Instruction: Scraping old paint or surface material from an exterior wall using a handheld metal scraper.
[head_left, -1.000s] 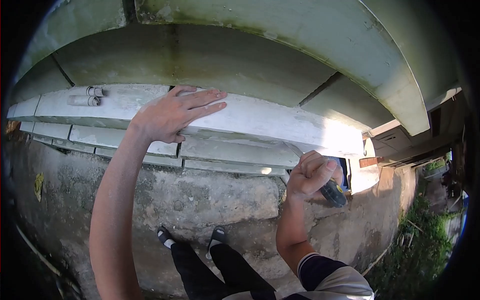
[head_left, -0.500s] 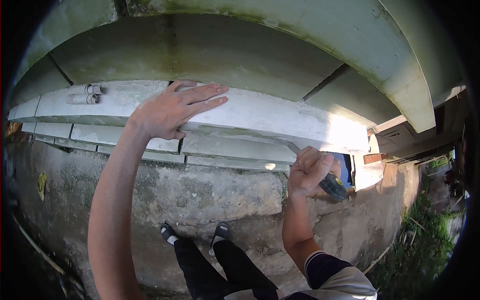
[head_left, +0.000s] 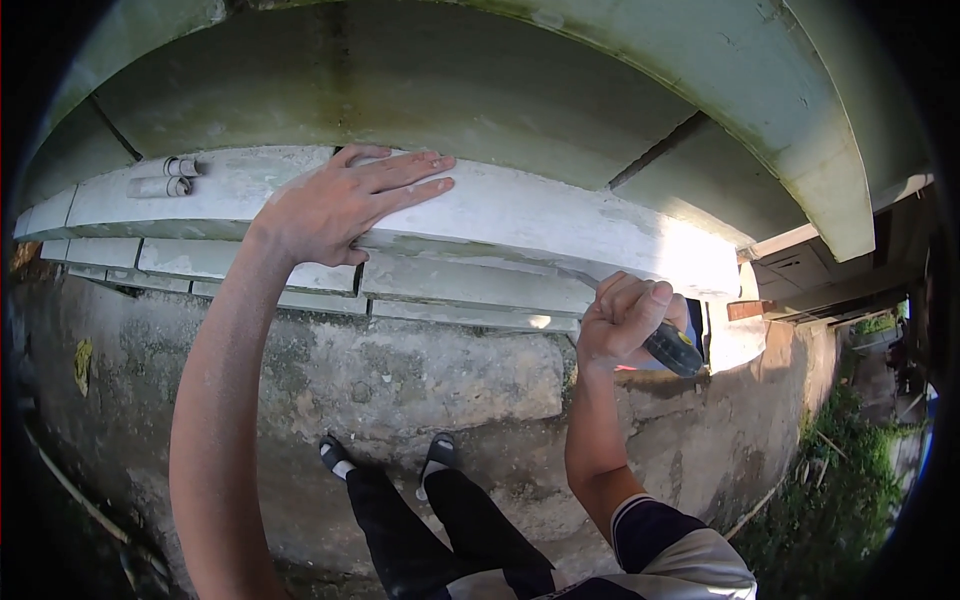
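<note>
My left hand (head_left: pixel 335 205) lies flat on top of a white-coated ledge (head_left: pixel 560 225), fingers spread and pointing right, thumb over the front edge. My right hand (head_left: pixel 625 320) is closed around a hand tool (head_left: pixel 676 350) with a black handle, a yellow spot and a thin metal blade. The blade points left and meets the underside of the ledge's front edge; its tip is hard to make out. Two curled pieces of pale sheet (head_left: pixel 160 187) rest on the ledge, left of my left hand.
Greenish panels (head_left: pixel 480 110) rise behind the ledge, under a curved overhanging beam (head_left: pixel 720 75). Stepped pale blocks (head_left: pixel 460 285) run below. My feet stand on stained concrete (head_left: pixel 400 375). A yellow scrap (head_left: pixel 83 365) lies far left; plants (head_left: pixel 840 480) grow at right.
My right hand and the tool have shifted slightly up in the picture, with the handle a little further right. My left hand stays on the ledge; the whole view has moved slightly.
</note>
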